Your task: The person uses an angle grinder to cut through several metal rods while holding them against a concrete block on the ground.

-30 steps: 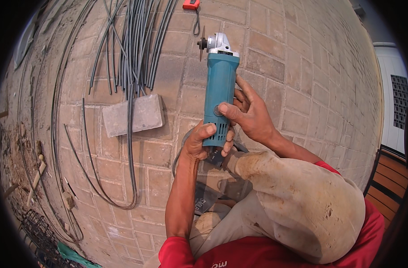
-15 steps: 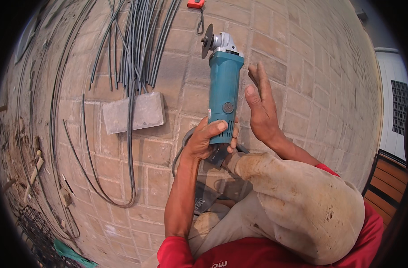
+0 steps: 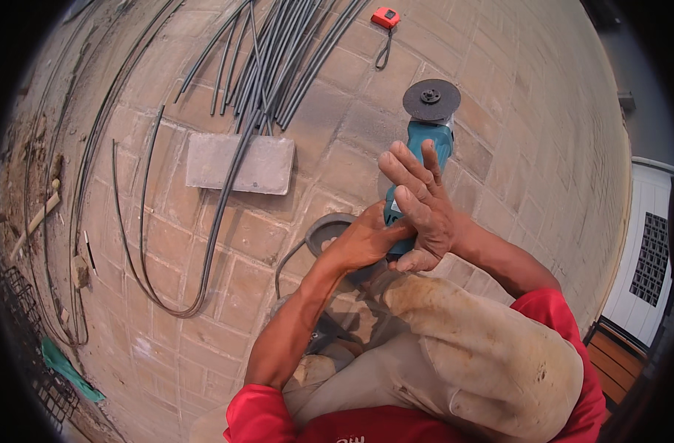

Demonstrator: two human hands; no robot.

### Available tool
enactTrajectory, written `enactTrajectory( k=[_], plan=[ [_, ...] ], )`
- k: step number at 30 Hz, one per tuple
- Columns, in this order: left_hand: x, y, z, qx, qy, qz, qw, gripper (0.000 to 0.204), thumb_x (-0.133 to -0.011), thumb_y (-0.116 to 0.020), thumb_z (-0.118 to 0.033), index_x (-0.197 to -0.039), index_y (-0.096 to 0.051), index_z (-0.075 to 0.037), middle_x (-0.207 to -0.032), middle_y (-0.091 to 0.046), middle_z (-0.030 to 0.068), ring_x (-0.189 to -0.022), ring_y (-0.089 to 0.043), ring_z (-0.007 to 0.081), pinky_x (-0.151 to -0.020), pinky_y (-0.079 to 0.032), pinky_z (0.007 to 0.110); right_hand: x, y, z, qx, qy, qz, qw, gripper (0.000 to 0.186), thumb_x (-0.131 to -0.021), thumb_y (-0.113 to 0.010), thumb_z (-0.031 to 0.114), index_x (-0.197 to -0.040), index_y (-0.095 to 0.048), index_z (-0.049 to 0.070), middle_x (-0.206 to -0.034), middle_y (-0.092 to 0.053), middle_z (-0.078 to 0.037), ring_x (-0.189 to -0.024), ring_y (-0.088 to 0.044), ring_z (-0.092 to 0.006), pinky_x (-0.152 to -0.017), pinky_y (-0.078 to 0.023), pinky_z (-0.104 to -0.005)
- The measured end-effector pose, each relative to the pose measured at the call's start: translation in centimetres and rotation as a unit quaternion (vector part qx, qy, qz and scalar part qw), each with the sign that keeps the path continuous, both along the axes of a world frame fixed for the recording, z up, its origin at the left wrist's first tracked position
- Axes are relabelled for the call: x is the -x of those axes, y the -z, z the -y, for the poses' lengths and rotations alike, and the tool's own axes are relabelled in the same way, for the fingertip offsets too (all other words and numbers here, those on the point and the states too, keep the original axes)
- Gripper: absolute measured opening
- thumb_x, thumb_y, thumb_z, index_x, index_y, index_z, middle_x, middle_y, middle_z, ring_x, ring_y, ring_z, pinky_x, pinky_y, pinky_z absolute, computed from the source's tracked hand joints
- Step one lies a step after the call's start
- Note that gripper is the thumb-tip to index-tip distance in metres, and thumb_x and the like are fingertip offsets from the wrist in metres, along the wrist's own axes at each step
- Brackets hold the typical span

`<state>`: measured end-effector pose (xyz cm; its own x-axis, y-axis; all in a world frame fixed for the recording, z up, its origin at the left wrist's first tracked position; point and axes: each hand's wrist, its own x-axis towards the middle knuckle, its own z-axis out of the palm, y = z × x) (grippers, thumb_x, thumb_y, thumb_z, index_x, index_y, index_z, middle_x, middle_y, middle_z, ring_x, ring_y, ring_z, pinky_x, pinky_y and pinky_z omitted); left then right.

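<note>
Paved brick ground point(image 3: 204, 310) is filling the whole view. Bundle of long grey conduits/cables point(image 3: 278, 66) is running far-left to centre, a few looping near-left. Grey concrete slab point(image 3: 241, 164) is lying flat under that bundle, left of centre. Person is crouching, knee in dusty trousers point(image 3: 485, 347) near-right.

Teal angle grinder point(image 3: 425, 148) is being held up centre-right, disc point(image 3: 431, 100) facing the cam at the far end, not touching anything. Left hand point(image 3: 363, 240) is wrapping the grinder's near end, fingers closed round the body. Right hand point(image 3: 418, 203) is lying open against the body, fingers spread + straight, no grip.

Round grey guard/ring point(image 3: 329, 232) is sitting on the ground just left of the left hand. Small red tape measure point(image 3: 385, 16) is lying far, well apart.

Progress, my read: disc is on; no cutting seen yet, conduits looking uncut.
</note>
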<state>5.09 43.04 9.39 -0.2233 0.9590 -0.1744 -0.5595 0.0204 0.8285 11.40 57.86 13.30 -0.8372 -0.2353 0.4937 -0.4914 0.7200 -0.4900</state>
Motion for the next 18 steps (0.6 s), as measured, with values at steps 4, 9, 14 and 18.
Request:
enactTrajectory(
  k=[4,9,14,18],
  plan=[
    [-0.3,-1.7,-0.7,0.043,-0.004,-0.079,0.996,0.051,-0.089,-0.069,-0.035,-0.120,-0.057,0.003,-0.093,-0.067,0.0185,-0.079,-0.065,0.0226,-0.066,-0.053,0.037,-1.9,0.8,-0.7,0.035,0.014,-0.100,0.994,0.086,-0.093,-0.042,0.068,-0.155,-0.027,0.011,-0.152,-0.040,-0.025,-0.147,-0.027,-0.0403,-0.120,0.006,-0.0561],
    [-0.5,-3.8,0.1,0.178,0.017,-0.179,0.967,0.071,-0.086,-0.072,-0.041,-0.129,-0.046,0.009,-0.110,-0.066,0.0277,-0.102,-0.068,0.0355,-0.080,-0.054,0.041,-2.9,1.4,-0.8,-0.022,0.047,-0.130,0.990,0.090,-0.094,-0.033,0.072,-0.157,-0.012,0.011,-0.150,-0.041,-0.026,-0.146,-0.029,-0.0417,-0.118,0.006,-0.0604],
    [-0.7,-5.4,0.3,0.164,0.033,-0.204,0.965,0.074,-0.086,-0.071,-0.046,-0.109,-0.044,0.020,-0.085,-0.065,0.0332,-0.081,-0.070,0.0426,-0.069,-0.055,0.045,-3.6,0.3,-0.8,-0.055,0.036,-0.136,0.989,0.087,-0.095,-0.027,0.072,-0.158,-0.013,0.013,-0.152,-0.038,-0.024,-0.146,-0.028,-0.0404,-0.119,0.005,-0.0605],
    [-1.6,-4.7,0.0,0.141,0.015,-0.238,0.961,0.071,-0.087,-0.070,-0.046,-0.104,-0.045,0.018,-0.080,-0.065,0.0326,-0.078,-0.070,0.0441,-0.065,-0.056,0.046,-3.9,-0.2,-1.0,-0.083,0.037,-0.137,0.986,0.086,-0.095,-0.025,0.072,-0.158,-0.011,0.014,-0.153,-0.037,-0.022,-0.146,-0.028,-0.0395,-0.119,0.004,-0.0603]
  ],
)
